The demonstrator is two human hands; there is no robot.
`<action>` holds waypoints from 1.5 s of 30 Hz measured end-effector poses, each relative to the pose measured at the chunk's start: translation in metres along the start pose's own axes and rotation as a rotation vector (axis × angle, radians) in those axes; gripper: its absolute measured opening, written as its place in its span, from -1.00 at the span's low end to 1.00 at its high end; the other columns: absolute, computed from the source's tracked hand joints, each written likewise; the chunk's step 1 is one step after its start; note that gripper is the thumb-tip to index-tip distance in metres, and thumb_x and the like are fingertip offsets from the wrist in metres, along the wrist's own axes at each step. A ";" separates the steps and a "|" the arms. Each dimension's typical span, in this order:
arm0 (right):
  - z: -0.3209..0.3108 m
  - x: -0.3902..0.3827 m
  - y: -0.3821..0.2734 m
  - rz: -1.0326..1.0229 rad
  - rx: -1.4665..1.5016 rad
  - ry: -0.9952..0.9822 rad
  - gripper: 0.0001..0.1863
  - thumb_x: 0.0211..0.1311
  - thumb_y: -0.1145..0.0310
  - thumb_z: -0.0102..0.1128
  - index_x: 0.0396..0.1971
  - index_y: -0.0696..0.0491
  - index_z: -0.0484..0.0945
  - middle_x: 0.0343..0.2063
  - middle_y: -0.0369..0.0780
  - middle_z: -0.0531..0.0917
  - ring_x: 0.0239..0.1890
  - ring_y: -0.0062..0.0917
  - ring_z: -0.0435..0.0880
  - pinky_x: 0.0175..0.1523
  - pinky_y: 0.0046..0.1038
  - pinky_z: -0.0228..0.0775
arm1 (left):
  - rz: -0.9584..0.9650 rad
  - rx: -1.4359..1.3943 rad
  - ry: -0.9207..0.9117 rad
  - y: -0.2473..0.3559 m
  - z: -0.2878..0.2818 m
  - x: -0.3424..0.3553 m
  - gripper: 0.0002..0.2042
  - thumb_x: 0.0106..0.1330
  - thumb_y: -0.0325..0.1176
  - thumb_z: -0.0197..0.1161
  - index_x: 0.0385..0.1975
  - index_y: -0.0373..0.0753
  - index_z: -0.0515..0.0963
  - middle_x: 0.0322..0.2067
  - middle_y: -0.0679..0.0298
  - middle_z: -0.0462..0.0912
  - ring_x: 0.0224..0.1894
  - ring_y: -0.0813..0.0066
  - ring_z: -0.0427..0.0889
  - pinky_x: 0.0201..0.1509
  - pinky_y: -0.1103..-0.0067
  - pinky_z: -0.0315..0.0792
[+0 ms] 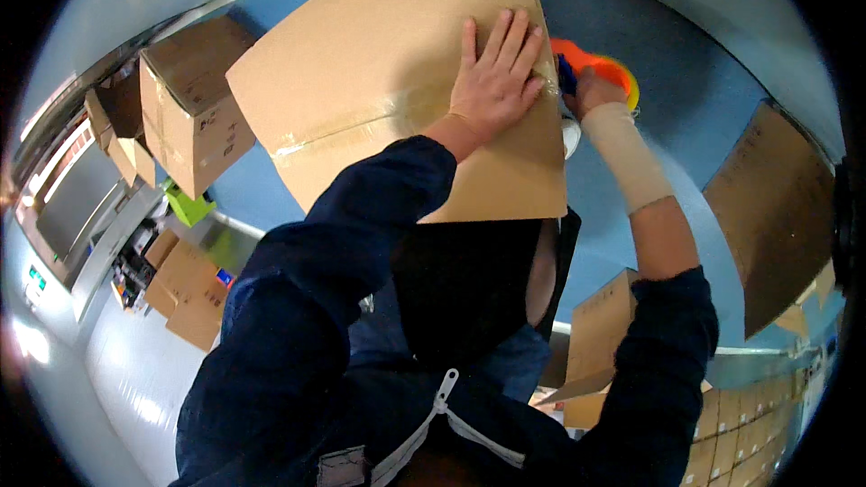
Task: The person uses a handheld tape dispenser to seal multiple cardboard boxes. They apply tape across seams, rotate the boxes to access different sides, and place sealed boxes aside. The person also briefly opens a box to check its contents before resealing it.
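A large brown cardboard box [343,63] stands in front of me, with a strip of clear tape [338,131] running across its top. My left hand [496,81] lies flat on the box near its right edge, fingers spread. Just beyond that edge, my right hand [600,90] is closed on an orange and blue tape dispenser [577,59], held against the side of the box. A beige sleeve [627,158] covers my right wrist. Partly hidden below the dispenser is a white round object [570,137].
Other cardboard boxes stand at left [203,108] and lower left [185,284]. A tall cardboard piece [771,216] leans at the right, and an open carton [595,325] sits by my right elbow. Many stacked cartons [744,433] fill the lower right. The floor [667,45] is blue.
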State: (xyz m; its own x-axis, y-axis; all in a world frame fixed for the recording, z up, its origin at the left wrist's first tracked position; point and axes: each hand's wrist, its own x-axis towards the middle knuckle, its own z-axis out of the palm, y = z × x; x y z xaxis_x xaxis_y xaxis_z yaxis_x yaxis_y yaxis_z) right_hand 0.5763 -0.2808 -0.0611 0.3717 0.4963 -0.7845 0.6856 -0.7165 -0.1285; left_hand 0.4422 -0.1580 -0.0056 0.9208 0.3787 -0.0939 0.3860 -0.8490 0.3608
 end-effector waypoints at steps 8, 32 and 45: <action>0.019 -0.119 0.032 0.235 0.566 0.438 -0.50 -0.01 0.10 0.26 -0.19 0.19 0.45 -0.28 -0.06 0.59 -0.26 -0.36 0.59 -0.16 -0.43 0.40 | -0.106 0.256 -0.207 -0.140 -0.062 -0.106 -0.46 0.11 -0.31 0.08 0.15 -0.20 0.20 0.22 0.15 0.12 0.30 0.21 0.02 0.30 0.15 -0.16; 0.006 -0.252 -0.236 -0.231 1.097 0.313 -0.40 -0.18 0.08 0.38 -0.25 0.23 0.42 -0.48 -0.06 0.59 -0.45 -0.32 0.61 -0.33 -0.42 0.42 | -0.615 -1.490 -0.876 -0.176 -0.183 -0.119 -0.81 0.21 -0.34 0.12 -0.27 -0.29 0.53 -0.31 0.30 0.58 -0.23 0.53 0.52 -0.09 0.61 0.40; -0.010 -0.172 -0.279 -0.145 1.486 0.283 -0.56 -0.08 0.14 0.32 -0.31 0.19 0.49 -0.48 -0.10 0.62 -0.46 -0.38 0.61 -0.36 -0.44 0.43 | -0.540 -1.050 -0.353 -0.322 -0.166 0.057 -0.80 0.28 -0.32 0.00 -0.41 -0.36 0.43 -0.55 0.22 0.48 -0.45 0.40 0.49 -0.30 0.52 0.41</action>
State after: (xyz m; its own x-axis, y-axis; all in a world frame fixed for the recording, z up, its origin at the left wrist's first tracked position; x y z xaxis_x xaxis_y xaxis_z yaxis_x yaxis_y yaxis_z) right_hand 0.3271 -0.1610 0.1157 0.5813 0.5550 -0.5951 -0.4430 -0.3975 -0.8035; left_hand 0.3606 0.1979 0.0264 0.6855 0.3302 -0.6489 0.6386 0.1553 0.7537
